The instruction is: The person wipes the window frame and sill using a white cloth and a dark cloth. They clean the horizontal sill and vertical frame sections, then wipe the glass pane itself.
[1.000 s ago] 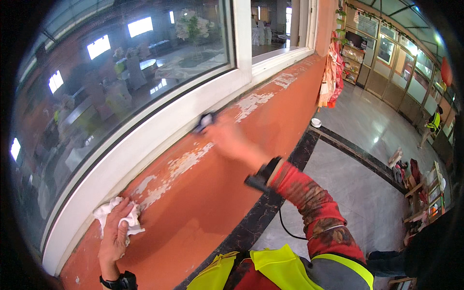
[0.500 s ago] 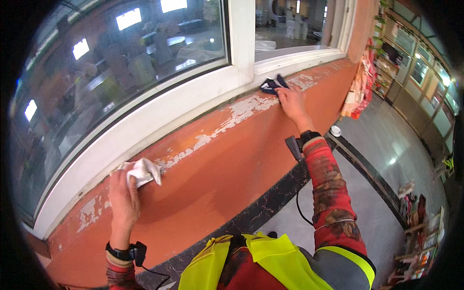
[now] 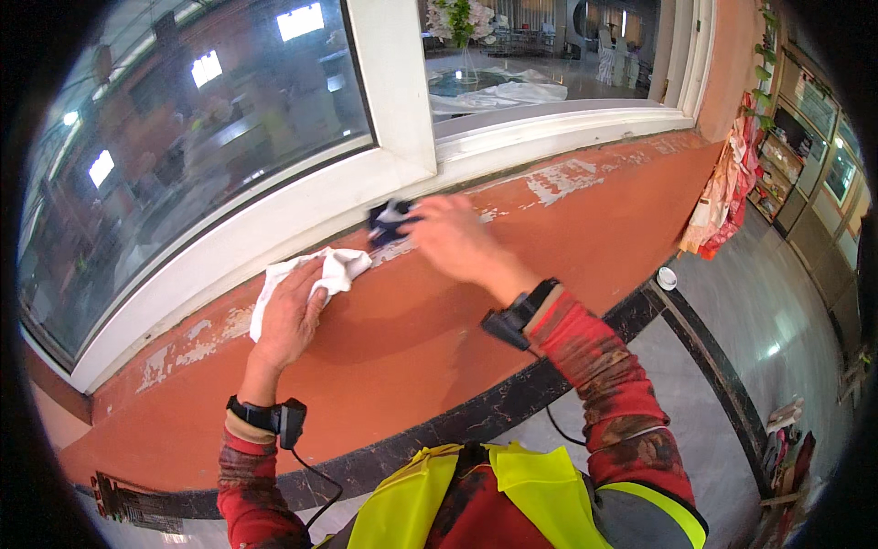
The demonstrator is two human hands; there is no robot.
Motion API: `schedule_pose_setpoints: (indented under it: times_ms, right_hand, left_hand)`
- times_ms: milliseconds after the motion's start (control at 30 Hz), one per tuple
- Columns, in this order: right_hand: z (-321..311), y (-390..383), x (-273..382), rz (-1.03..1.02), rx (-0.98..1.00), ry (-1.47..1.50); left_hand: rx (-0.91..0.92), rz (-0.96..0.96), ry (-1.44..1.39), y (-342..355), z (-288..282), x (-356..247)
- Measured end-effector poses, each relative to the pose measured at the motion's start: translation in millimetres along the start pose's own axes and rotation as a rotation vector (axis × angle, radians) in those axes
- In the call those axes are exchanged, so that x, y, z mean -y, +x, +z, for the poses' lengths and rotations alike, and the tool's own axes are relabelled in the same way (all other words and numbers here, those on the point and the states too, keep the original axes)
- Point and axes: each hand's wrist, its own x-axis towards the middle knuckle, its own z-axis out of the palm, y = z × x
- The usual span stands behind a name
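Under my left hand (image 3: 291,316) a crumpled white cloth (image 3: 343,267) is gripped against the orange ledge (image 3: 402,339) below the window. My right hand (image 3: 457,238), slightly blurred, holds a dark navy cloth (image 3: 388,222) with pale patches near the foot of the white window frame (image 3: 393,156). The two cloths are close together, with the navy one farther and to the right. Peeling paint (image 3: 572,180) leaves bare pale patches along the ledge. Part of the white cloth is hidden by my left fingers.
A large glass pane (image 3: 201,174) rises at the left. Red and cream fabric (image 3: 722,183) hangs at the ledge's right end. A black stone border (image 3: 439,430) runs below the ledge. On the floor is a small white bowl (image 3: 667,278), with piled items (image 3: 788,457) at lower right.
My right hand has swept left along the ledge with the navy cloth, coming near my left hand. My left hand and the white cloth have shifted right. The whole view has turned slightly.
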Motion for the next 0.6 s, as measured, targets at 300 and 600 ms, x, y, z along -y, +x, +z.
schedule_pose_setpoints:
  times_ms: [300,600]
  right_hand:
    - [-83,-50,-164,0.483,-0.048,-0.396]
    - [-44,-30,-81,0.078,0.213,-0.127]
  left_hand:
    - [-0.023,-0.148,0.138,16,15,-8]
    - [0.112,0.212,-0.079,101,65,-85]
